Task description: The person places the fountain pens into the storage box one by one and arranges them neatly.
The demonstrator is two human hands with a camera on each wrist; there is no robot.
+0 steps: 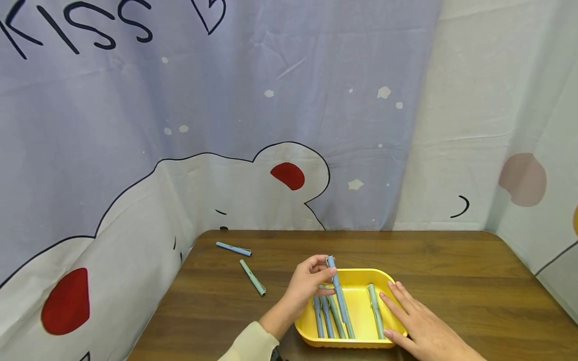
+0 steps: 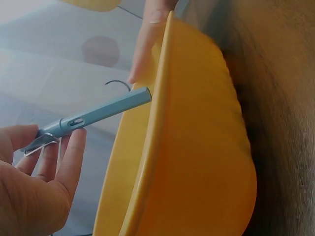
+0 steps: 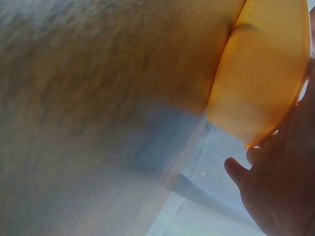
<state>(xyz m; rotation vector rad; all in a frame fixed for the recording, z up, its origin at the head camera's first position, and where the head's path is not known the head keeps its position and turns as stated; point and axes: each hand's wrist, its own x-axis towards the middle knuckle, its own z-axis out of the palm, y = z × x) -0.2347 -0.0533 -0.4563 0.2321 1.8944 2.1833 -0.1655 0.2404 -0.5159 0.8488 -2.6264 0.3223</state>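
The left hand (image 1: pixel 309 283) pinches a blue pen (image 1: pixel 337 288) near its clip end, holding it tilted over the yellow tray (image 1: pixel 361 306); the right hand (image 1: pixel 420 321) grips nothing, its fingers outstretched at the tray's right rim, seemingly to steady it. Because the hold is so near one end, a slackened pinch could let the pen's long free part swing; it might then drop crosswise over the two blue pens (image 1: pixel 318 318) and the slanted green pen (image 1: pixel 337 321) grouped at the tray's left; lowered carelessly, its tip could knock these out of line. Uneven pressure from the right hand could tip or slide the tray; the lone green pen (image 1: pixel 376 312) beside those fingers might then roll. A loose blue pen (image 1: pixel 233 248) and a loose green pen (image 1: pixel 252 277) lie on the counter (image 1: pixel 203 311); a hasty reach leftward could send either rolling, though their clips should check it.
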